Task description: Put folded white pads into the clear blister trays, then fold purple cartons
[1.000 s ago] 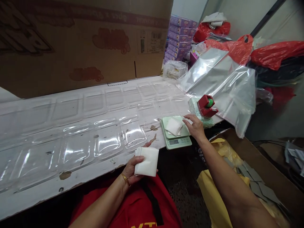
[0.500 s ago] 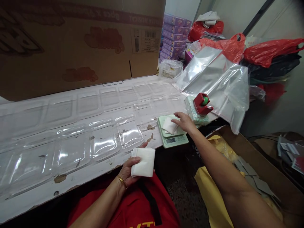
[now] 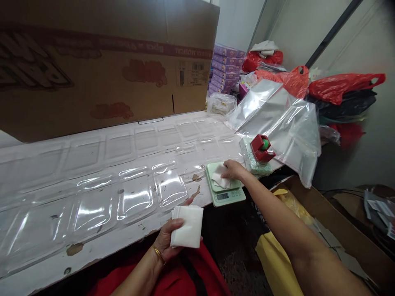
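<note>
In my left hand (image 3: 169, 238) is a stack of thin white squares (image 3: 188, 227), gripped at its left edge with the thumb on top; whether they are paper or small packets I cannot tell. My right hand (image 3: 233, 169) reaches over a pale green digital scale (image 3: 227, 199). Its fingers are closed on the edge of loose white squares (image 3: 218, 176) lying on the scale's plate. Digits show on the scale's display, too blurred to read.
Rows of clear plastic trays (image 3: 135, 193) cover the white table, with a large cardboard box (image 3: 123, 70) behind them. Right of the scale, a red tape dispenser (image 3: 262, 149) rests on a wrapped bundle. Clear plastic sheets (image 3: 277, 119) hang over the table's corner, above an open carton (image 3: 354, 230).
My right hand's fingers have closed on the white squares on the scale, which look shifted and creased. The view has tilted upward. My left hand keeps hold of its stack.
</note>
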Available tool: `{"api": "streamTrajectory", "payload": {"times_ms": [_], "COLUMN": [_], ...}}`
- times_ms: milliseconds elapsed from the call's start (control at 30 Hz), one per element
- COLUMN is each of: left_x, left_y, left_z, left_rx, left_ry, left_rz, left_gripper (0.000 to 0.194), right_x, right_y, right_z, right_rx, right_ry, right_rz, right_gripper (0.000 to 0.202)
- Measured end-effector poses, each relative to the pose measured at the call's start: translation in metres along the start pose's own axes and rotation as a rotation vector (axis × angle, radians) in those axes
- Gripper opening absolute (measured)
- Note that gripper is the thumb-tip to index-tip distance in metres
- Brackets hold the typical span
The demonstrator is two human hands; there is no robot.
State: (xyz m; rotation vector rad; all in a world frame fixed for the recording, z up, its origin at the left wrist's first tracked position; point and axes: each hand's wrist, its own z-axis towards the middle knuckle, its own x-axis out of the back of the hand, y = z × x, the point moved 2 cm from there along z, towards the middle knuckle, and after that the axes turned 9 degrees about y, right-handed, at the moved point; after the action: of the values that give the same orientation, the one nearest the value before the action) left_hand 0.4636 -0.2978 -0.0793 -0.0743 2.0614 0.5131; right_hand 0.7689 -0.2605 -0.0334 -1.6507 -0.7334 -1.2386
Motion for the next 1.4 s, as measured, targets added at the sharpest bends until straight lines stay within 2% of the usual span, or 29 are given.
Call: {"api": "streamTrajectory", "payload": {"times_ms": [167, 233, 300, 367, 467, 567, 700, 800, 867, 933, 1033, 1067, 1100, 1133, 1167, 1233, 1300, 1400], "left_x": [0.000, -0.002, -0.005, -0.007, -0.011, -0.013, -0.013, -0.014, -0.015, -0.018, -0.024, -0.026, -0.028, -0.029, -0.030, -0.030, -0.028, -0.027], "left_y": [0.002, 0.002, 0.004, 0.007, 0.016, 0.025, 0.033, 0.036, 0.037, 0.038, 0.039, 0.039, 0.039, 0.038, 0.036, 0.031, 0.026, 0.017], "left_z": [0.007, 0.011, 0.015, 0.019, 0.025, 0.029, 0.029, 0.027, 0.026, 0.027, 0.031, 0.033, 0.035, 0.037, 0.039, 0.040, 0.037, 0.028], "left_rx": [0.004, 0.012, 0.028, 0.052, 0.085, 0.093, 0.063, 0.053, 0.028, -0.010, -0.067, -0.074, -0.079, -0.073, -0.060, -0.039, -0.052, -0.108], "left_ry": [0.040, 0.055, 0.070, 0.068, 0.045, 0.064, 0.087, 0.096, 0.100, 0.104, 0.100, 0.087, 0.070, 0.049, 0.033, 0.018, 0.013, -0.024], "left_rz": [-0.007, -0.009, -0.011, -0.004, 0.009, -0.020, -0.034, -0.053, -0.062, -0.072, -0.110, -0.118, -0.119, -0.111, -0.099, -0.083, -0.095, -0.126], "left_gripper": [0.072, 0.075, 0.077, 0.078, 0.081, 0.085, 0.087, 0.085, 0.083, 0.081, 0.076, 0.074, 0.072, 0.071, 0.069, 0.066, 0.064, 0.065], "right_x": [-0.005, -0.005, 0.002, 0.015, 0.043, 0.062, 0.058, 0.051, 0.050, 0.051, 0.042, 0.036, 0.029, 0.023, 0.017, 0.010, 0.005, -0.002], "right_y": [-0.002, 0.006, 0.019, 0.037, 0.062, 0.074, 0.070, 0.066, 0.065, 0.058, 0.025, 0.007, -0.014, -0.035, -0.055, -0.086, -0.104, -0.113], "right_z": [-0.017, -0.019, -0.008, 0.014, 0.063, 0.115, 0.163, 0.172, 0.162, 0.135, 0.063, 0.033, 0.001, -0.030, -0.058, -0.102, -0.125, -0.137], "right_rx": [0.114, 0.141, 0.149, 0.137, 0.109, 0.092, 0.091, 0.104, 0.122, 0.141, 0.229, 0.297, 0.404, 0.512, 0.585, 0.673, 0.688, 0.644], "right_ry": [0.034, 0.020, -0.003, -0.023, -0.053, -0.082, -0.081, -0.010, 0.087, 0.192, 0.262, 0.220, 0.118, 0.037, -0.014, -0.032, -0.002, 0.034], "right_rz": [0.140, 0.207, 0.262, 0.289, 0.255, 0.151, -0.001, -0.061, -0.073, -0.075, 0.119, 0.262, 0.376, 0.449, 0.476, 0.479, 0.442, 0.381], "right_gripper": [0.014, 0.008, 0.006, 0.009, 0.012, 0.017, 0.026, 0.029, 0.042, 0.052, 0.047, 0.048, 0.060, 0.080, 0.097, 0.115, 0.115, 0.102]}}
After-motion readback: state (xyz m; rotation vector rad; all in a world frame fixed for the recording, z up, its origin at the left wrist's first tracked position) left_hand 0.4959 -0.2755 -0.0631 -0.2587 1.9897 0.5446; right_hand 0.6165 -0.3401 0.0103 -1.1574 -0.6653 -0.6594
